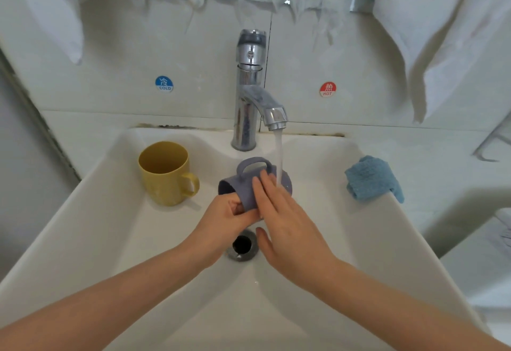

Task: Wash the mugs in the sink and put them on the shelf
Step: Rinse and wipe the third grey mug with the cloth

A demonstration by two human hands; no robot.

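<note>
Gripping mug [244, 186], hands [225, 216]; right [290, 218] seemingly flat

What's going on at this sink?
A person is washing a grey-blue mug under the running tap. The left hand holds it on its side, handle up, over the sink; the right hand lies flat-fingered against its wall. A yellow mug stands upright at the left, and a blue cloth lies on the right rim.
</note>
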